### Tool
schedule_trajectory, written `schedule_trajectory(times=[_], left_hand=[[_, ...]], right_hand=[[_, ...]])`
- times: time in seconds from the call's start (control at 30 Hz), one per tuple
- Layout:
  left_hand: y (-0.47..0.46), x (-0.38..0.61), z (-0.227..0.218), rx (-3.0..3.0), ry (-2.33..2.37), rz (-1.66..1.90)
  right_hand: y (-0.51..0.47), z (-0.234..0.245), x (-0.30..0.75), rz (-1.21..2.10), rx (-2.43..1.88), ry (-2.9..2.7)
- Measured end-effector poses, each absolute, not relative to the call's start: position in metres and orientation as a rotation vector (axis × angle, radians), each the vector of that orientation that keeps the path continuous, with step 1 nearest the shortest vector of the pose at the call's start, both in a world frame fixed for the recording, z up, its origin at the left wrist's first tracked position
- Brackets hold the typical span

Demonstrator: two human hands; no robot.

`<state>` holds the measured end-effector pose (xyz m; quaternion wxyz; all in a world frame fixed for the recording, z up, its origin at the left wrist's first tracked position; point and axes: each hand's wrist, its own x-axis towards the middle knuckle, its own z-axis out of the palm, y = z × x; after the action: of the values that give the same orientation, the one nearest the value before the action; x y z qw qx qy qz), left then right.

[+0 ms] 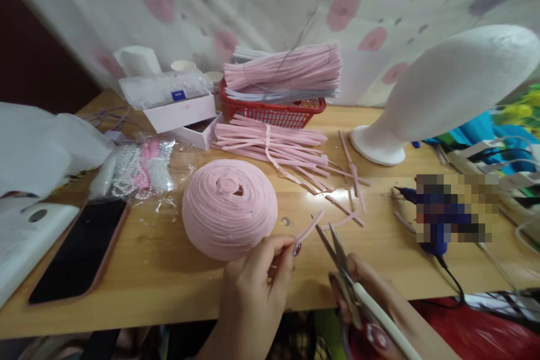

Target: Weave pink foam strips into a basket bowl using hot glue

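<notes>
My left hand pinches one end of a short, thin pink strip between thumb and fingertips. My right hand holds a pair of scissors, blades parted and pointing away from me, their tips close to the strip. A long white piece runs along the scissors in that hand; I cannot tell whether it belongs to them. Just behind my left hand sits a round pink coiled, domed piece with a small gap near its top centre. Loose pink pieces lie beyond the scissors.
A bundle of pink strips lies before a red basket stacked with more. A white head form leans at right, near a blue glue gun partly blurred out. On the left are a phone and bagged beads.
</notes>
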<state>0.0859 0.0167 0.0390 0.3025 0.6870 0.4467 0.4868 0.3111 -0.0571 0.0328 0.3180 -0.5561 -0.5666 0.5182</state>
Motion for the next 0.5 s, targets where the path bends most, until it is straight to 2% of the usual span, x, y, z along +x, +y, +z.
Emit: schedule_trajectory(times=[0.2, 0.5], left_hand=[[0.016, 0.091, 0.047, 1.920, 1.113, 1.225], [0.022, 0.096, 0.051, 2.184, 1.153, 1.309]], right_hand=[[-0.037, 0.048, 0.290, 1.435, -1.454, -1.497], [-0.034, 0.049, 0.289, 1.572, -1.351, -1.397]])
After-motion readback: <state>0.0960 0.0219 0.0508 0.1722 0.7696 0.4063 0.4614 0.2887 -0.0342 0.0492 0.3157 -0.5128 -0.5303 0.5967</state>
